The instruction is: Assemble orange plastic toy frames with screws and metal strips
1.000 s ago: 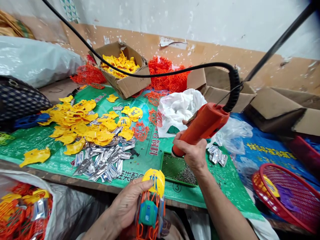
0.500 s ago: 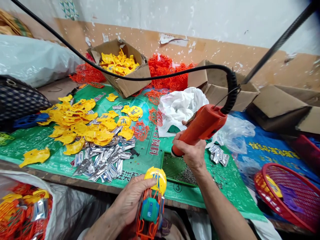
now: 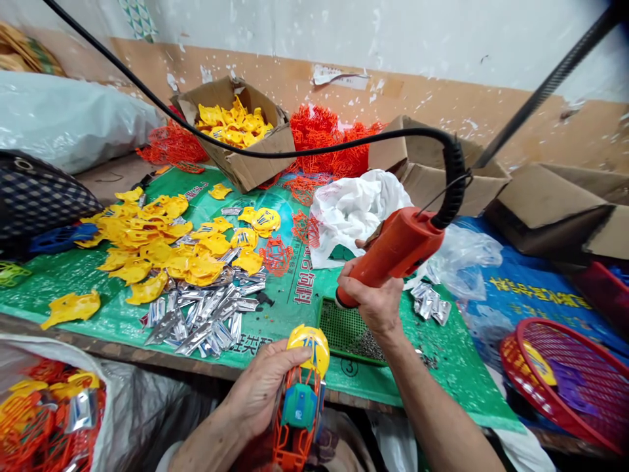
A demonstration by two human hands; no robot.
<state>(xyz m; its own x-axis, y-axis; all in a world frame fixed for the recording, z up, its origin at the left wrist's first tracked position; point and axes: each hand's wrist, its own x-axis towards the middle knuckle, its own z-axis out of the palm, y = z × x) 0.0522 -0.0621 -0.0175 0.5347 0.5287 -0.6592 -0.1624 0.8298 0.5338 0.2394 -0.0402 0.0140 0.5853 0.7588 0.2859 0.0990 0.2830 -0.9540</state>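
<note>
My left hand (image 3: 263,387) is closed around a toy car body (image 3: 301,406) with a yellow front cover, an orange frame and a teal centre piece; the thumb lies on the yellow part. My right hand (image 3: 376,298) grips a red electric screwdriver (image 3: 393,255), its cable end up and to the right. The tool's tip is hidden from me. Below that hand sits a green tray (image 3: 339,328) with many small metal screws (image 3: 368,344). Left of it lie silver shiny parts (image 3: 211,314) and a heap of yellow covers (image 3: 162,242).
A black cable (image 3: 295,154) arches across the table to the tool. Cardboard boxes (image 3: 265,164) and orange frames (image 3: 334,141) line the wall. A white cloth bag (image 3: 361,196) lies mid-table, a red basket (image 3: 521,387) at right. An open sack (image 3: 118,400) of assembled parts stands lower left.
The toy car body in my left hand has shifted very slightly to the right and up. My right hand and the electric screwdriver stay almost where they were.
</note>
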